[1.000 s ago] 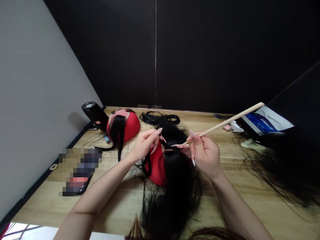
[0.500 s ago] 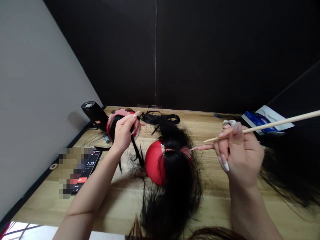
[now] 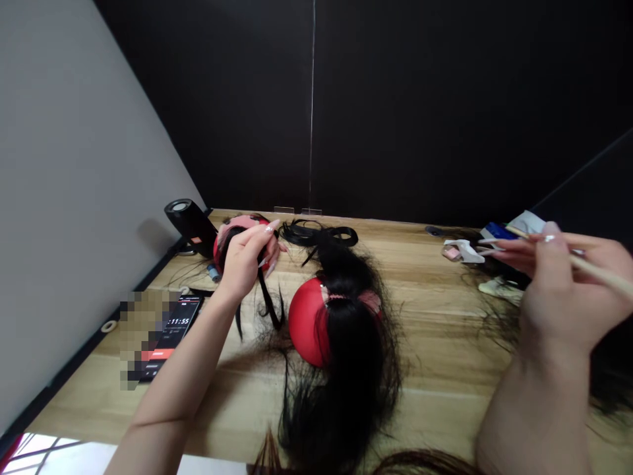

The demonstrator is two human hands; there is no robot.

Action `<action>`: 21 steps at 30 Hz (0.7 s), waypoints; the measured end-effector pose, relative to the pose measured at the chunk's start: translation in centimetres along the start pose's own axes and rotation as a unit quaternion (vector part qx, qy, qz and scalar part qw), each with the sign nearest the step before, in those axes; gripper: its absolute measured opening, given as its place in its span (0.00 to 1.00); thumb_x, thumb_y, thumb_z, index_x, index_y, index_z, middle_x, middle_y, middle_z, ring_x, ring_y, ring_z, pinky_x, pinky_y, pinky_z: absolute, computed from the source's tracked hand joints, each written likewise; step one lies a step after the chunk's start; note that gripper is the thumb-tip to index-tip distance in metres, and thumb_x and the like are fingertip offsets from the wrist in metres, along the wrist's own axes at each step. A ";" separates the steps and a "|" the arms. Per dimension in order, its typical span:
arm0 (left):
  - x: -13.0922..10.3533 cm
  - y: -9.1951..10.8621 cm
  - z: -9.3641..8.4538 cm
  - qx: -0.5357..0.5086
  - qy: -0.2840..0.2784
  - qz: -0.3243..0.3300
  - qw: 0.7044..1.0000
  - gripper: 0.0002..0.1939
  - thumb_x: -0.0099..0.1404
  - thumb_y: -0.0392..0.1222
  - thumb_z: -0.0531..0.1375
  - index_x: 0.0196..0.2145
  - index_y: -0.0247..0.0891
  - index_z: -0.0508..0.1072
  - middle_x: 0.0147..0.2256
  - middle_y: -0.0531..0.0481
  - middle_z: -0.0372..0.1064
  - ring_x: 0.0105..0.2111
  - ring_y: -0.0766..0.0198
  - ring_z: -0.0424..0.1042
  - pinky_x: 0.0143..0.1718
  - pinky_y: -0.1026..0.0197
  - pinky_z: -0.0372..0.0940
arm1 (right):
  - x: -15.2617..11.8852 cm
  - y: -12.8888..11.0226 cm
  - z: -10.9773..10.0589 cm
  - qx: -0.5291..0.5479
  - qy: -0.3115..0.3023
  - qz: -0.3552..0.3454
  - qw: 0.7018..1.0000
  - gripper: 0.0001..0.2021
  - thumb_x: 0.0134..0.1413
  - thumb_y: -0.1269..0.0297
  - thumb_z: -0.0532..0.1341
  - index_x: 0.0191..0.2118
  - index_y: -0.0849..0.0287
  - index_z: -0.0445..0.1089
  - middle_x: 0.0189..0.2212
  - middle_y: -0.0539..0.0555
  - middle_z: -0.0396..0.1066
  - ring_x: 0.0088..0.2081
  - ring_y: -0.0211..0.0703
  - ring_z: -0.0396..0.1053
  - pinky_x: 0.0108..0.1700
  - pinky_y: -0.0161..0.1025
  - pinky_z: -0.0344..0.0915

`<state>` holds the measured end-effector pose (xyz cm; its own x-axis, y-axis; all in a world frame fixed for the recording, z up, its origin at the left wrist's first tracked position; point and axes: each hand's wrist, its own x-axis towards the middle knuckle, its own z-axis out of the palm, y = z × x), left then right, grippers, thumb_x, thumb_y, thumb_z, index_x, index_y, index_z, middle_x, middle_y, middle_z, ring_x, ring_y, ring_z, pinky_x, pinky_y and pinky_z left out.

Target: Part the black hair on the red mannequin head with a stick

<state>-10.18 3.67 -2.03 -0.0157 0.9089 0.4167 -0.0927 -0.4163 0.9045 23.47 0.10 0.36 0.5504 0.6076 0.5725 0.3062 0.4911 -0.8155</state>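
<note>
My left hand (image 3: 250,257) is closed in a pinch over the far left of the table. A thin strand of black hair (image 3: 268,300) hangs below its fingers. Out to the right, my right hand (image 3: 568,284) grips a slim pale wooden stick (image 3: 606,276), its tip pointing left. Between my hands sits a red ball-shaped form (image 3: 307,323) with a wig piece of long black hair (image 3: 353,349) over it. A pinkish mesh strip (image 3: 368,301) shows at the parting. Neither hand touches this form.
A second red form with a pink cap (image 3: 242,224) stands behind my left hand, beside a black cylindrical speaker (image 3: 190,224). A phone (image 3: 175,336) lies at left, near a tape roll (image 3: 108,326). Looped black hair (image 3: 321,234) lies at the back. A blue packet (image 3: 496,231) is at right.
My right hand has moved right with the stick, away from the mesh on the red form, toward the blue packet. My left hand has stayed almost still.
</note>
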 end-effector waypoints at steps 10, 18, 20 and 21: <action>-0.3 -0.2 0.4 0.004 -0.016 -0.007 1.000 0.22 0.67 0.44 0.56 0.16 0.36 0.61 0.14 0.57 0.54 0.14 0.72 0.57 0.38 0.59 0.68 | -6.7 1.0 5.4 -0.250 -0.502 -0.174 0.809 0.12 0.57 0.54 0.63 0.40 0.56 0.74 0.35 0.55 0.74 0.35 0.46 0.72 0.36 0.40 0.66; -0.4 -0.4 0.5 0.000 -0.026 0.000 1.000 0.23 0.68 0.42 0.55 0.16 0.36 0.60 0.13 0.57 0.53 0.15 0.72 0.58 0.38 0.59 0.68 | -7.3 2.4 6.4 -0.216 -0.562 -0.103 0.792 0.09 0.64 0.65 0.55 0.33 0.57 0.69 0.33 0.51 0.69 0.33 0.39 0.67 0.37 0.36 0.61; -0.4 -0.5 0.5 -0.002 -0.028 0.000 1.000 0.22 0.68 0.42 0.55 0.16 0.36 0.60 0.14 0.58 0.53 0.15 0.72 0.58 0.39 0.58 0.69 | -7.0 2.5 6.4 -0.206 -0.567 -0.094 0.792 0.09 0.64 0.67 0.54 0.32 0.57 0.67 0.32 0.51 0.68 0.33 0.38 0.66 0.37 0.36 0.60; -0.4 -0.5 0.5 -0.004 -0.029 0.001 1.000 0.22 0.68 0.42 0.55 0.16 0.36 0.60 0.14 0.58 0.53 0.15 0.72 0.58 0.39 0.58 0.69 | -7.0 2.5 6.4 -0.205 -0.569 -0.093 0.791 0.08 0.64 0.67 0.54 0.33 0.57 0.66 0.32 0.50 0.68 0.33 0.38 0.65 0.37 0.36 0.60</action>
<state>-9.63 3.52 -2.59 0.0422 0.9050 0.4233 -0.0998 -0.4177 0.9031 15.42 1.07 -5.13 -0.5175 0.8315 0.2019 0.6542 0.5365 -0.5330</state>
